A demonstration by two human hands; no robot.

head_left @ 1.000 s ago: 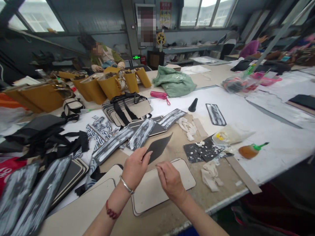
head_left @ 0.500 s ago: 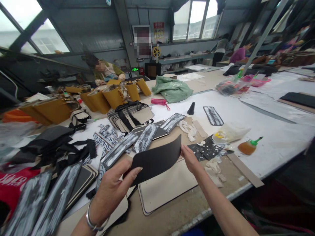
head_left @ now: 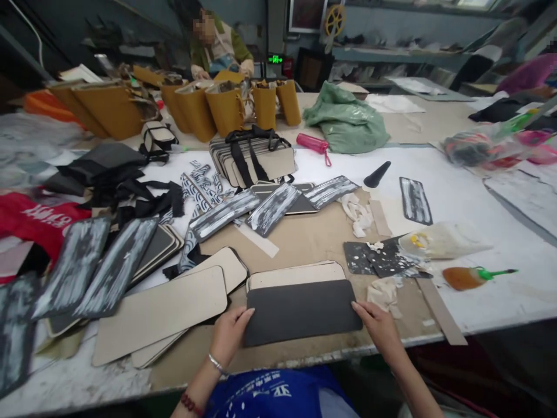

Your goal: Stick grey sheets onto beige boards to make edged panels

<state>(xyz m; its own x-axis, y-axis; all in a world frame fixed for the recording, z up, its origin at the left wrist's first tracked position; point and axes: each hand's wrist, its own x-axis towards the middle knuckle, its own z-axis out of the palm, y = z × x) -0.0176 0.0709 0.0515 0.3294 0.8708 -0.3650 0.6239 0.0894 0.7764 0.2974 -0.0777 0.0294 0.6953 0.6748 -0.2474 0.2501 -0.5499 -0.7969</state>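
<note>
A black rectangular panel (head_left: 302, 313) with rounded corners lies nearly flat in front of me, over a stack of beige panels (head_left: 300, 274). My left hand (head_left: 232, 332) pinches its left end between thumb and fingers, a silver bangle on the wrist. At the opposite end, my right hand (head_left: 378, 326) grips the right edge, thumb on top. More beige panels (head_left: 169, 310) fan out to the left of my left hand. Glue-smeared black panels (head_left: 117, 264) rest farther left, and others (head_left: 272, 210) lie beyond the stack.
Right of the stack are a glue-spotted black board (head_left: 369, 258), a plastic bag with yellow bits (head_left: 439, 239) and an amber bottle with a green nozzle (head_left: 465, 277). A black cone (head_left: 378, 174) lies farther back. Mustard-coloured bags (head_left: 226, 110) line the far side, where another person sits.
The black panel, raised and bent before, is now lowered and flat over the beige stack. Both hands came down with it, and the view has tilted downward.
</note>
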